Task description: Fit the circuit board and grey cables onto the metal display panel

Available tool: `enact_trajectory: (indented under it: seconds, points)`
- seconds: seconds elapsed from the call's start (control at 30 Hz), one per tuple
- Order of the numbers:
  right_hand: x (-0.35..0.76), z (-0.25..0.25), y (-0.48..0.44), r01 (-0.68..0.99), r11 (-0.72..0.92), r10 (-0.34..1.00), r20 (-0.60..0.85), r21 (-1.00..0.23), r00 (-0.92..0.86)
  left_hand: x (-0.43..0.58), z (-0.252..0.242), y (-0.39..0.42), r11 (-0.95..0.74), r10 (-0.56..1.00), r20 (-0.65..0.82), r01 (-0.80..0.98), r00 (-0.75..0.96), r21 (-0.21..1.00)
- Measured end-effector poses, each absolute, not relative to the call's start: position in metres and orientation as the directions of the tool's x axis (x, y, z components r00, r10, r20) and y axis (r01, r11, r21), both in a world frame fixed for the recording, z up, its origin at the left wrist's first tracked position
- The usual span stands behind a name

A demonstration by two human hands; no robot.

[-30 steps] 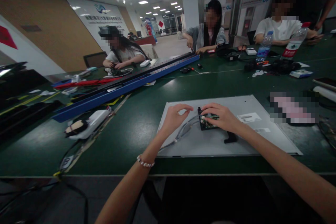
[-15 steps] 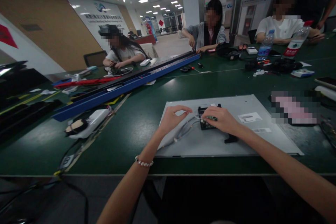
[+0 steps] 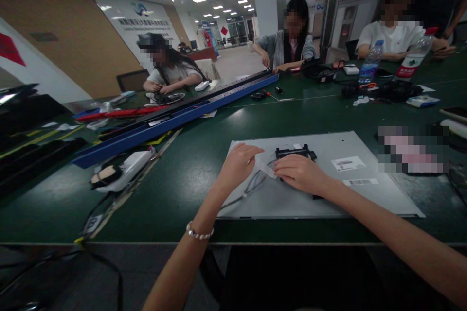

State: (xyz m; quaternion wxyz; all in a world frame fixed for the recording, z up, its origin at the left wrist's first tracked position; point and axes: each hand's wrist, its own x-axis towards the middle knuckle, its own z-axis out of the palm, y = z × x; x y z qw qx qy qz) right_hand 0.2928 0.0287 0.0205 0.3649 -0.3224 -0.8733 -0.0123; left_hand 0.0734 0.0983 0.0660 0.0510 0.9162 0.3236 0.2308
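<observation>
A grey flat metal panel [image 3: 379,201] lies on the green table in front of me. My left hand [image 3: 239,165] hovers over its left part, index finger stretched out and apart from the thumb. A translucent whitish strip [image 3: 267,169] spans the gap between my hands. My right hand [image 3: 302,173] has its fingertips closed at the strip's right end. The strip's left end lies close to my left thumb; whether they touch is unclear. A grey cable [image 3: 248,188] runs beneath. Behind my right fingers, a black bracket [image 3: 292,150] on the panel is partly hidden.
A long blue rail [image 3: 175,124] crosses the table at the left, beyond a white power strip [image 3: 133,167]. Two bottles [image 3: 371,63] stand at the back right. A screwdriver [image 3: 272,95] lies farther back. Several people sit around the far side.
The translucent strip now shows between my hands. My right hand has flattened and lowered slightly, and the small green circuit board that was at its fingers is now out of sight.
</observation>
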Motion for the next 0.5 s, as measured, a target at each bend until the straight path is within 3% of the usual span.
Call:
enact_trajectory:
  seconds: [0.13, 0.5]
  points:
    - [0.288, 0.020, 0.027, 0.602, 0.786, 0.542, 0.627, -0.143, -0.559, 0.080, 0.068, 0.064, -0.701, 0.692, 0.410, 0.689, 0.594, 0.184]
    - [0.286, 0.014, 0.025, 0.600, 0.792, 0.549, 0.567, -0.118, -0.614, 0.103, 0.033, 0.021, -0.520, 0.849, 0.249, 0.821, 0.466, 0.235]
